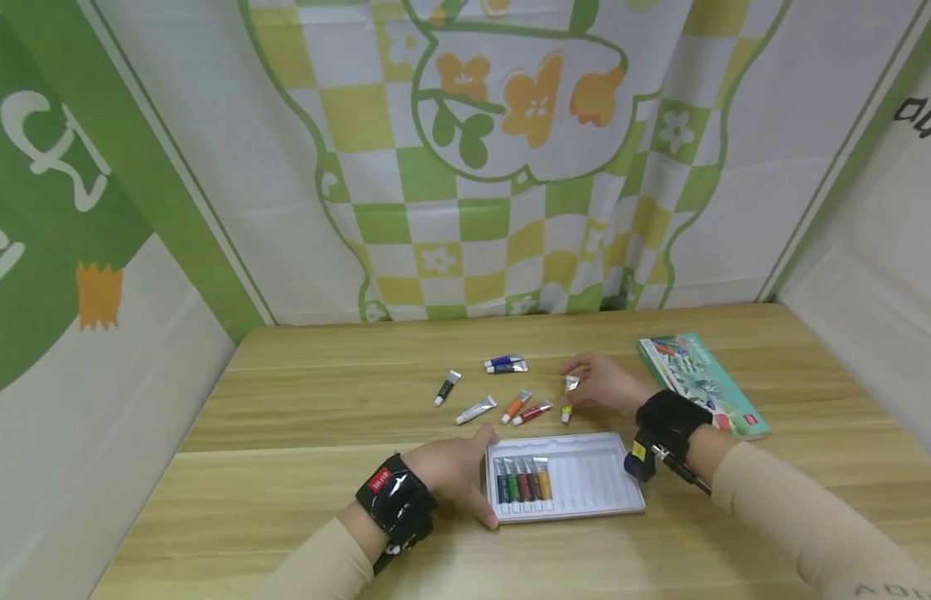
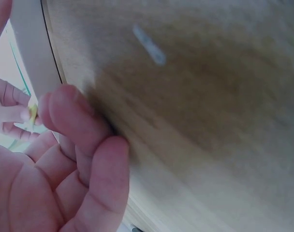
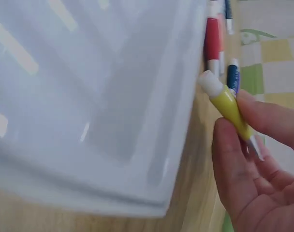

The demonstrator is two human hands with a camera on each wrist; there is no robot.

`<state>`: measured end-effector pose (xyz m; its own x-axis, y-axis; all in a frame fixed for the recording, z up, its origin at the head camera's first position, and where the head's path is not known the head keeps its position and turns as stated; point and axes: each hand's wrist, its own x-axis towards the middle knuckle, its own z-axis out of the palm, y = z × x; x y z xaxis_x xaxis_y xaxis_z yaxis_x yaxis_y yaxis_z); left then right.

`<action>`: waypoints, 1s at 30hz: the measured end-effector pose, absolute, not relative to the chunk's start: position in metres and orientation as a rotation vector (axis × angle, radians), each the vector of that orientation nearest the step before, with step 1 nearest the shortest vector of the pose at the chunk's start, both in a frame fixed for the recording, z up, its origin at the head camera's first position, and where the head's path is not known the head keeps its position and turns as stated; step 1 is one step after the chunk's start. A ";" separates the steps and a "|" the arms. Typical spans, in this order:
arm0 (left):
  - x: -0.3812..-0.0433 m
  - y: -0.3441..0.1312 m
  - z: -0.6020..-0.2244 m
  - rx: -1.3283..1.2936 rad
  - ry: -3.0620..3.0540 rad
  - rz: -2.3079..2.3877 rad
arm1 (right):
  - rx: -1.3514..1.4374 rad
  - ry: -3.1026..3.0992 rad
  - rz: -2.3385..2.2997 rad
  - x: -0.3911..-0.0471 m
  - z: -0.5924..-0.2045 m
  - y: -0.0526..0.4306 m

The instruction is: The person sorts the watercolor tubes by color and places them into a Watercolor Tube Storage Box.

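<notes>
My right hand [image 1: 606, 385] pinches a yellow paint tube [image 3: 230, 108] between thumb and fingers, its white cap pointing toward the tray in the right wrist view. The tube is beyond the back right part of a white plastic tray [image 1: 596, 482]. Several paint tubes [image 1: 522, 483], among them green, brown and ochre, lie side by side in the tray's left slots; the slots to the right hold none. My left hand [image 1: 452, 468] grips the tray's left end, thumb at the front corner and index finger at the back corner. Its other fingers curl beside the edge.
Behind the tray lie loose tubes: black [image 1: 447, 387], white [image 1: 476, 410], orange [image 1: 516, 406], red [image 1: 533, 412] and two blue ones [image 1: 506, 364]. A teal printed box [image 1: 701, 383] lies at the right, close to my right wrist. Printed curtains [image 1: 473, 233] surround the wooden table [image 1: 285, 392].
</notes>
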<state>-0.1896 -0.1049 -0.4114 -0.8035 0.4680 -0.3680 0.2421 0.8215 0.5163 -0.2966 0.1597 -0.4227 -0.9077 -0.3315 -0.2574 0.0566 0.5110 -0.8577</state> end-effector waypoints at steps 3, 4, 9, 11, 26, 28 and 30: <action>-0.189 -0.104 -0.411 0.526 2.512 0.619 | -0.171 2.261 -1.482 -0.296 -0.421 0.162; -0.190 -0.104 -0.410 0.528 2.512 0.617 | -0.158 2.231 -1.519 -0.296 -0.420 0.162; -0.190 -0.105 -0.411 0.525 2.515 0.613 | -0.132 2.083 -1.699 -0.288 -0.416 0.160; -0.190 -0.105 -0.412 0.522 2.518 0.608 | -0.103 2.011 -1.756 -0.283 -0.416 0.158; -0.190 -0.103 -0.412 0.517 2.513 0.597 | -0.091 1.902 -1.712 -0.234 -0.414 0.152; -0.190 -0.104 -0.411 0.522 2.511 0.595 | -0.109 1.926 -1.684 -0.227 -0.416 0.152; -0.190 -0.105 -0.411 0.531 2.510 0.604 | -0.145 1.946 -1.652 -0.220 -0.417 0.151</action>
